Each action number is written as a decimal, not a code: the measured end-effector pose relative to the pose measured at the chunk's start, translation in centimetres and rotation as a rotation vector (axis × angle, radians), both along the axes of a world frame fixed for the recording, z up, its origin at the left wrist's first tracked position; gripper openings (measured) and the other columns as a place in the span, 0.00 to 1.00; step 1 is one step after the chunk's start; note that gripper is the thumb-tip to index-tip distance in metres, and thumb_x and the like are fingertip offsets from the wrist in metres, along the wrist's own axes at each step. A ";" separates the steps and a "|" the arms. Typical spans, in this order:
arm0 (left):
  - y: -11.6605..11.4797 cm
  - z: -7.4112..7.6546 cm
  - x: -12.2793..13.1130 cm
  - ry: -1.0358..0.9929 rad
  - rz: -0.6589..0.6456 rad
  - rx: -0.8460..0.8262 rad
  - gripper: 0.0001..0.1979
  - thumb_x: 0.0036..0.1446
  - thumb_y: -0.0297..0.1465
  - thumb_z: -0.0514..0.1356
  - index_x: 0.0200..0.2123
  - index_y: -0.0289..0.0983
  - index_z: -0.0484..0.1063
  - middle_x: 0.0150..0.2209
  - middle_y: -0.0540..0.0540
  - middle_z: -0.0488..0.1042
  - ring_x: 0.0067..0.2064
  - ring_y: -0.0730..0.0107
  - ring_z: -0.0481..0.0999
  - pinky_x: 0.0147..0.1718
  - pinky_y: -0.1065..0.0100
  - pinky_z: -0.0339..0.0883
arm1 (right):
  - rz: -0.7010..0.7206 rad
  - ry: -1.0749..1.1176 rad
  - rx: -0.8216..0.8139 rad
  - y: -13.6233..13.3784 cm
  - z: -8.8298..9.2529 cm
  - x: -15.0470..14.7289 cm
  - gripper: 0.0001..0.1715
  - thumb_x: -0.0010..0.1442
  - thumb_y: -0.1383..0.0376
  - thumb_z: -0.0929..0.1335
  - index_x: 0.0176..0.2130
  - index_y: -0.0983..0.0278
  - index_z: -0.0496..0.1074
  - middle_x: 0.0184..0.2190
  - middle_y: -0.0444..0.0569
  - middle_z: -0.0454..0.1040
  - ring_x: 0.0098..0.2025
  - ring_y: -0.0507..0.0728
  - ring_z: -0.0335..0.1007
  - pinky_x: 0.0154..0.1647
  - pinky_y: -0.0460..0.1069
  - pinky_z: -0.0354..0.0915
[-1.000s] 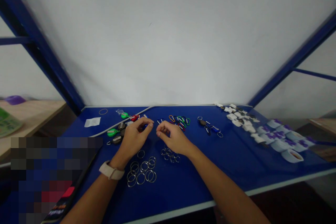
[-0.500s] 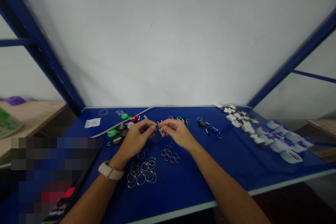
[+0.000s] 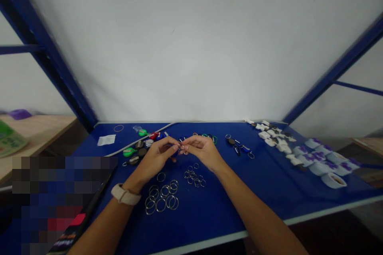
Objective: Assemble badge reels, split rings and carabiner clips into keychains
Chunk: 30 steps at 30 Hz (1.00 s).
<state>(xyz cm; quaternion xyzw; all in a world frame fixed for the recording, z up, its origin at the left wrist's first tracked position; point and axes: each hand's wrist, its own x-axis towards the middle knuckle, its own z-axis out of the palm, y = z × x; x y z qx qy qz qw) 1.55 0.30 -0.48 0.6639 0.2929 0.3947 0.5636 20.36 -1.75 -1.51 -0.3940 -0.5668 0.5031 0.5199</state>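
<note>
My left hand (image 3: 160, 153), with a pale band at the wrist, and my right hand (image 3: 202, 152) meet fingertip to fingertip above the middle of the blue table. Pinched between their fingers is a small silvery key ring (image 3: 181, 148), partly hidden by the thumbs. Whether anything else hangs from it I cannot tell. Several small split rings (image 3: 194, 176) lie below my right hand. Closer to me, near my left wrist, is a group of larger rings (image 3: 161, 204). Green, black, red and blue badge reels (image 3: 129, 152) lie beside my left hand, and several coloured carabiners (image 3: 214, 140) lie behind my right.
Keychains with a black reel and blue piece (image 3: 231, 141) lie to the right. Farther right are white connector-like pieces (image 3: 271, 142) and white rolls with purple parts (image 3: 333, 180). A pale cable (image 3: 128, 146) crosses the back left near a white paper (image 3: 106, 140).
My hands stay together at the same spot while the fingers shift slightly. The ring between the fingertips shows more clearly now.
</note>
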 end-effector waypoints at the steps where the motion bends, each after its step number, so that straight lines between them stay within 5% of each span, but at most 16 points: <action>1: 0.0 0.0 0.0 -0.010 -0.017 -0.004 0.10 0.60 0.38 0.61 0.37 0.37 0.75 0.35 0.45 0.75 0.38 0.63 0.75 0.32 0.65 0.73 | -0.009 0.016 0.007 0.0 0.0 -0.1 0.12 0.53 0.58 0.76 0.35 0.62 0.77 0.30 0.46 0.81 0.32 0.54 0.78 0.37 0.52 0.73; 19: -0.3 0.1 0.0 0.111 0.017 0.167 0.09 0.62 0.35 0.59 0.34 0.37 0.76 0.31 0.46 0.76 0.30 0.69 0.72 0.29 0.67 0.68 | 0.030 -0.027 -0.044 0.3 -0.8 0.4 0.11 0.52 0.62 0.76 0.38 0.61 0.79 0.27 0.45 0.80 0.31 0.54 0.77 0.37 0.53 0.72; 30: -0.1 -1.0 0.2 0.138 0.088 0.216 0.07 0.61 0.32 0.60 0.37 0.39 0.78 0.40 0.43 0.81 0.42 0.62 0.79 0.43 0.60 0.73 | -0.079 0.047 -0.047 0.4 -0.7 -0.3 0.08 0.49 0.64 0.76 0.32 0.63 0.77 0.24 0.43 0.78 0.27 0.52 0.75 0.33 0.50 0.70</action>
